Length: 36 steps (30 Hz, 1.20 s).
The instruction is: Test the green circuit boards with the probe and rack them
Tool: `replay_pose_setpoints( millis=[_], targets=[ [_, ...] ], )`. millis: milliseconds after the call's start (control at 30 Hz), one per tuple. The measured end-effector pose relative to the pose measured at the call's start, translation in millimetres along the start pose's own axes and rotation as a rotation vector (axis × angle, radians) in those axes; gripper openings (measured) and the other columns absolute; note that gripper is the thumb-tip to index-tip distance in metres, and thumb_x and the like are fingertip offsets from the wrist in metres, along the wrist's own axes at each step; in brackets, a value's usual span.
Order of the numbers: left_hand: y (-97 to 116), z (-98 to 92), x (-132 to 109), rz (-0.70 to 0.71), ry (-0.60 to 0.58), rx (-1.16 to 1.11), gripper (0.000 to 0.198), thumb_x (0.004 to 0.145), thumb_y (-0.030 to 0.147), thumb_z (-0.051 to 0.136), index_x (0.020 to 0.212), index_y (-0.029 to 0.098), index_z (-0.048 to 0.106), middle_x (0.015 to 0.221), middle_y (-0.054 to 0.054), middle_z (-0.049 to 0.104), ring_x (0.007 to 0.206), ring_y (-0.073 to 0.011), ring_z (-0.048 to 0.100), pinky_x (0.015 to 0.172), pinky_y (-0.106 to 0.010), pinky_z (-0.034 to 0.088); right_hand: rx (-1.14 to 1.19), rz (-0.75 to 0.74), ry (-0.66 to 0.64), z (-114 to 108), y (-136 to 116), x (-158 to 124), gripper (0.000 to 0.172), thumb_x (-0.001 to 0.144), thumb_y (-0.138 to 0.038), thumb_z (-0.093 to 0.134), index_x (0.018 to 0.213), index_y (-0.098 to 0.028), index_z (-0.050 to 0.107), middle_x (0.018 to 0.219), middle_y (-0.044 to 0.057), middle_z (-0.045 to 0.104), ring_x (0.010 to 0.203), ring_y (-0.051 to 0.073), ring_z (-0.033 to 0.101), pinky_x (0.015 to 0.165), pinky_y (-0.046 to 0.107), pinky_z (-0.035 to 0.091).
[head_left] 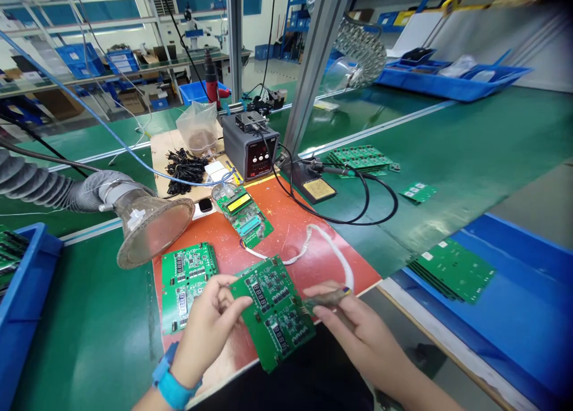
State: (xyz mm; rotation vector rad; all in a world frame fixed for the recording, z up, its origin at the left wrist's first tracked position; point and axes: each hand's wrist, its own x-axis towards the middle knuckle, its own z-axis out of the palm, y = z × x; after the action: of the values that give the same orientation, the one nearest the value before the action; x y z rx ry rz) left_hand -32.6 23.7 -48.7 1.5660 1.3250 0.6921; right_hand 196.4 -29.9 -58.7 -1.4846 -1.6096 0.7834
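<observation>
A green circuit board [274, 311] with small digit displays is held over the front edge of the orange mat [286, 220]. My left hand [210, 324], with a blue wristband, pinches the board's left edge. My right hand [353, 318] is closed on a flat connector [326, 299] at the end of a white cable [331, 250], and the connector touches the board's right edge. A second similar board [185, 283] lies flat on the mat just left of my left hand.
A fume-extractor funnel [150, 226] on a grey hose hangs at left. A programmer board with a yellow display [244, 214], a soldering station [250, 145] and its iron stand [316, 184] sit behind. Board stacks lie in blue trays [452, 268] at right and far left.
</observation>
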Motion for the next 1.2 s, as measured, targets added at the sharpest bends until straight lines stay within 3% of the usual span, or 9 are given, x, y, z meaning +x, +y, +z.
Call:
replay_pose_setpoints(
  millis=[67,167,267,367,500,733,1200],
  targets=[
    [1.0,-6.9,2.3,-0.038,0.090,-0.130,0.034,0.082,0.046,0.052,0.102,0.019,0.048,0.056,0.008,0.044,0.050,-0.0107,0.050,0.050,-0.022,0.041,0.051,0.001,0.066,-1.3,-1.5,8.7,0.021,0.087,-0.031,0.046,0.098,-0.021,0.060,0.092,0.005,0.064,0.084,0.015,0.062,0.074,0.025,0.052],
    [-0.7,-28.5,8.9,-0.046,0.324,-0.154,0.038,0.081,0.049,0.050,0.102,0.017,0.053,0.070,0.002,0.055,0.062,-0.0126,0.054,0.057,-0.023,0.044,0.104,0.016,0.096,4.2,-0.5,25.5,0.021,0.087,-0.032,0.045,0.094,-0.019,0.060,0.092,0.005,0.063,0.086,0.016,0.060,0.077,0.027,0.051],
    [-9.9,-54.8,17.6,-0.050,0.493,-0.079,0.039,0.082,0.050,0.048,0.103,0.018,0.057,0.089,-0.003,0.062,0.082,-0.0178,0.058,0.071,-0.027,0.045,0.105,0.067,0.027,16.4,4.2,39.6,0.021,0.087,-0.033,0.046,0.091,-0.018,0.059,0.092,0.006,0.062,0.089,0.017,0.059,0.081,0.032,0.048],
    [-23.3,-73.8,25.6,-0.064,0.585,0.047,0.040,0.083,0.051,0.045,0.103,0.019,0.059,0.098,-0.004,0.064,0.094,-0.0219,0.058,0.081,-0.032,0.043,0.080,0.100,-0.039,28.1,9.1,46.2,0.022,0.087,-0.033,0.046,0.094,-0.018,0.059,0.096,0.007,0.061,0.093,0.018,0.058,0.085,0.034,0.046],
    [-33.8,-83.2,32.8,-0.109,0.604,0.202,0.043,0.083,0.050,0.041,0.106,0.018,0.059,0.106,-0.007,0.064,0.099,-0.0247,0.057,0.087,-0.036,0.043,0.032,0.081,-0.054,36.4,11.9,49.7,0.021,0.087,-0.031,0.045,0.095,-0.018,0.058,0.097,0.006,0.061,0.095,0.018,0.057,0.086,0.034,0.045],
    [-30.4,-85.3,34.6,-0.176,0.582,0.499,0.043,0.084,0.035,0.039,0.117,0.013,0.056,0.117,-0.010,0.061,0.109,-0.0242,0.055,0.091,-0.034,0.044,-0.021,0.009,-0.070,40.5,8.2,59.0,0.017,0.087,-0.026,0.045,0.093,-0.017,0.057,0.093,0.007,0.060,0.091,0.018,0.057,0.082,0.033,0.046],
    [-35.0,-85.8,33.4,-0.202,0.552,0.610,0.047,0.086,0.035,0.037,0.124,0.011,0.052,0.125,-0.011,0.056,0.115,-0.0258,0.051,0.095,-0.036,0.042,-0.209,-0.059,-0.108,42.9,2.9,58.1,0.013,0.086,-0.021,0.045,0.090,-0.015,0.056,0.088,0.008,0.058,0.088,0.021,0.059,0.079,0.036,0.048]
  ],
)
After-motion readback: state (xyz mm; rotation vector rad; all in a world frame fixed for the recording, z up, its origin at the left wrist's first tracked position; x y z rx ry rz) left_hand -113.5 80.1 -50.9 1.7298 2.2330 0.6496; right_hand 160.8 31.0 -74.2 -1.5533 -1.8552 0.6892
